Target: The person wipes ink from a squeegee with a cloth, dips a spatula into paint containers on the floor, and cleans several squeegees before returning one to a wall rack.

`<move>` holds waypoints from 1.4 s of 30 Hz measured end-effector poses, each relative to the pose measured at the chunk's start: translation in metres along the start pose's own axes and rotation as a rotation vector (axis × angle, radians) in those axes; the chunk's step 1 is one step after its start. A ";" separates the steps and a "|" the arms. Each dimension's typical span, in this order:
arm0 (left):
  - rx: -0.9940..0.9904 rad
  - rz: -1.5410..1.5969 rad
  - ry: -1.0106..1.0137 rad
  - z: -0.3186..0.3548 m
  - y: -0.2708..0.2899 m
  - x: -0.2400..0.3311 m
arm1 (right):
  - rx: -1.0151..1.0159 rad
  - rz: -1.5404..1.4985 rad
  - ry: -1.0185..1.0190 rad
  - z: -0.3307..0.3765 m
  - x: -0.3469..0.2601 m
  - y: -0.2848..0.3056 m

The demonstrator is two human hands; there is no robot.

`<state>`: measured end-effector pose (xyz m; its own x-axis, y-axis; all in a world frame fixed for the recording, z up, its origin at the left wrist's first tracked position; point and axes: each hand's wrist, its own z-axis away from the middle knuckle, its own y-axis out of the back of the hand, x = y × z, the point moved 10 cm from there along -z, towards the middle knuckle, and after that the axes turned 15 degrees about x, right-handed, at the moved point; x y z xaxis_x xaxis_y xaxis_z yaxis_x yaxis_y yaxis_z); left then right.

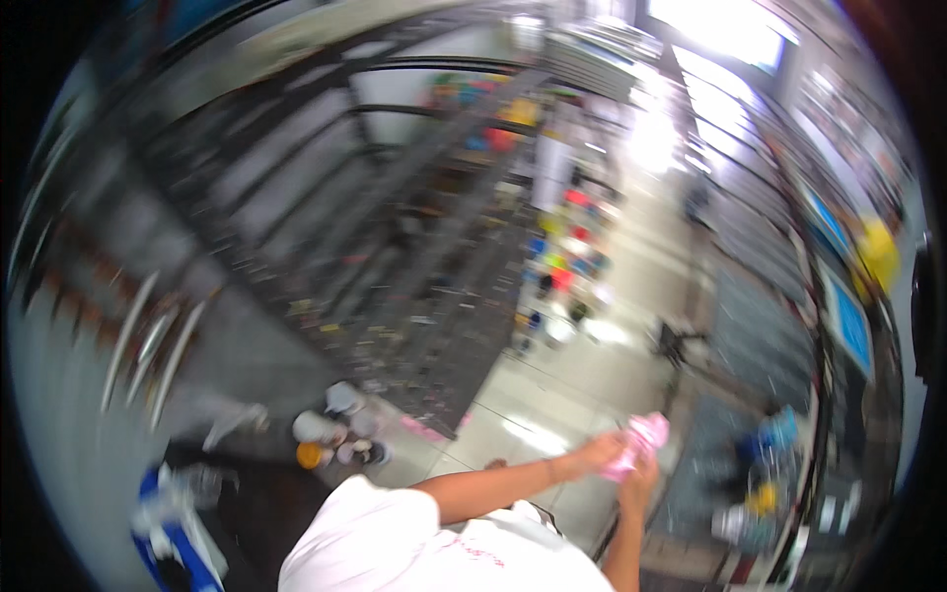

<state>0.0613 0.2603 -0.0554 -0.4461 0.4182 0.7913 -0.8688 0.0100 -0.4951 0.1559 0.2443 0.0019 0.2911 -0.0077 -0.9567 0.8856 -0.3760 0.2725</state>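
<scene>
A crumpled pink cloth (648,431) is held out in front of me at the lower right, above the tiled floor. My left hand (598,453) reaches across from the left with its fingers closed on the cloth's near side. Just below and to the right, my right hand (641,476) is closed on the same cloth from underneath. The two hands are close together. Motion blur smears the fingers and the folds, so any item inside the cloth cannot be made out.
A long dark slatted rack (424,296) stands ahead to the left. Several colourful containers (562,271) line its right side on the floor. White jars (321,427) sit at its near corner. To the right, a grey work surface (705,483) carries bottles (774,434) and a yellow-topped container (763,498).
</scene>
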 end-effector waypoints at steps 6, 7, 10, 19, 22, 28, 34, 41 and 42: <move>-0.087 -0.536 -0.133 -0.018 0.009 0.037 | -0.085 -0.213 -0.185 -0.049 0.089 -0.051; -0.085 -0.579 -0.057 -0.023 0.019 0.031 | -0.178 -0.196 -0.206 -0.050 0.096 -0.068; 0.049 -0.570 -0.021 -0.014 0.047 0.051 | -0.415 -0.184 -0.231 -0.057 0.123 -0.105; 0.185 -0.347 0.026 0.029 0.082 -0.011 | -0.634 0.003 -0.362 -0.008 0.042 -0.106; 0.003 -0.506 0.074 0.092 0.099 -0.025 | -0.770 -0.043 0.611 0.004 0.038 -0.120; 0.387 -0.490 -0.066 0.321 0.197 0.117 | -1.069 0.201 -0.362 0.058 0.082 -0.155; 1.289 -0.327 -0.907 0.562 0.321 0.332 | -1.141 0.442 0.034 0.110 0.018 -0.195; 1.633 -0.015 -1.657 0.786 0.383 0.580 | -1.226 0.451 0.073 0.181 -0.013 -0.248; 1.682 0.052 -1.688 0.802 0.395 0.602 | -1.145 0.141 -0.003 0.176 0.005 -0.256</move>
<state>-0.7228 -0.2119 0.5136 0.5665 -0.4188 0.7097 0.1718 -0.7822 -0.5988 -0.1332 0.1770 -0.0907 0.4141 0.0146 -0.9101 0.6551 0.6895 0.3091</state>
